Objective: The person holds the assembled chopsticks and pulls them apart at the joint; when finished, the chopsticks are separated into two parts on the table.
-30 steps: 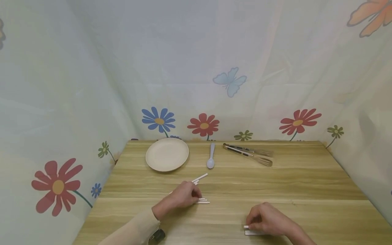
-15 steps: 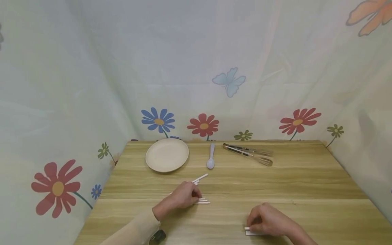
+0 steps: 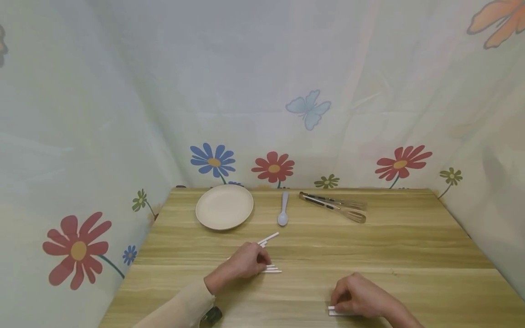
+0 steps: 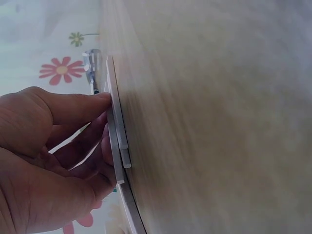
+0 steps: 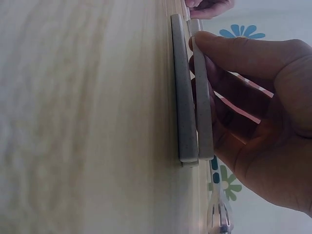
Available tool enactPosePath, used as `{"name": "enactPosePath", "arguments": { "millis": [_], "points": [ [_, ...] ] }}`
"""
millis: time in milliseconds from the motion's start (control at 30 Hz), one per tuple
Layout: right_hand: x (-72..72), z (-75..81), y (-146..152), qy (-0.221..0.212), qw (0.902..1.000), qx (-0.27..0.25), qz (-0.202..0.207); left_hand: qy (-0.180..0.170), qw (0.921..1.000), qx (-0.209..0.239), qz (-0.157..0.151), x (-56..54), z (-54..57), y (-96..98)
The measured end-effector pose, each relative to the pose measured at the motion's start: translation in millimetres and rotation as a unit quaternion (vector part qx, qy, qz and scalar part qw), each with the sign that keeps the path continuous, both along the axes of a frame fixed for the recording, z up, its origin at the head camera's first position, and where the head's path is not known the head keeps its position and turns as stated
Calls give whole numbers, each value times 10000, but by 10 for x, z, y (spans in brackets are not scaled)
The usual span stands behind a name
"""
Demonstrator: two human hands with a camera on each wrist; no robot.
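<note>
My left hand pinches a thin white stick close over the tabletop. More white sticks lie right against it, and their ends show past the fingertips in the head view. Beyond that hand, several white sticks lie at a slant, partly hidden by it. To the right and nearer the body, my right hand grips a pale bar-shaped stick lengthwise between thumb and fingers. Just beneath and beside it lies a similar stick flat on the table; the hand hides its far end in the head view.
At the back of the wood-grain table are a round cream plate, a pale lilac spoon and metal tongs with dark grips. A flower-printed curtain hangs behind and along the sides.
My right hand's stick has come slightly toward the body, closer to the stick lying beside it. My left hand has stayed in place.
</note>
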State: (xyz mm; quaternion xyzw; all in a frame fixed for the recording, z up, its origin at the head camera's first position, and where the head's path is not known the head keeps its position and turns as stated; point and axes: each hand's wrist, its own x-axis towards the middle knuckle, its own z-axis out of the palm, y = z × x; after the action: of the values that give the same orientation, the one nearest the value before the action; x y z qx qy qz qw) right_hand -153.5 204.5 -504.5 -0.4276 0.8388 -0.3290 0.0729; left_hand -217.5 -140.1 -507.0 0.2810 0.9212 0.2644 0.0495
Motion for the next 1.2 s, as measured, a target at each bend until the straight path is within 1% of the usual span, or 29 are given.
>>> {"name": "enactPosePath", "arguments": {
  "millis": [467, 600, 867, 1033, 1200],
  "points": [
    [-21, 27, -2, -235, 9996, 138, -23, -36, 10000, -15, -23, -9, 38, 2],
    [-29, 20, -1, -204, 9997, 156, -13, -43, 10000, 2, -66, -3, 40, -1],
    [-18, 7, 4, -211, 9997, 104, 59, -174, 9998, -63, -43, -5, 26, -7],
    [-15, 8, 9, -242, 9996, 78, 91, -151, 9998, -53, -71, -4, 10, -13],
    [-28, -2, 13, -225, 9997, 79, 79, -161, 9998, -71, -80, 3, 22, -11]
  ]
}}
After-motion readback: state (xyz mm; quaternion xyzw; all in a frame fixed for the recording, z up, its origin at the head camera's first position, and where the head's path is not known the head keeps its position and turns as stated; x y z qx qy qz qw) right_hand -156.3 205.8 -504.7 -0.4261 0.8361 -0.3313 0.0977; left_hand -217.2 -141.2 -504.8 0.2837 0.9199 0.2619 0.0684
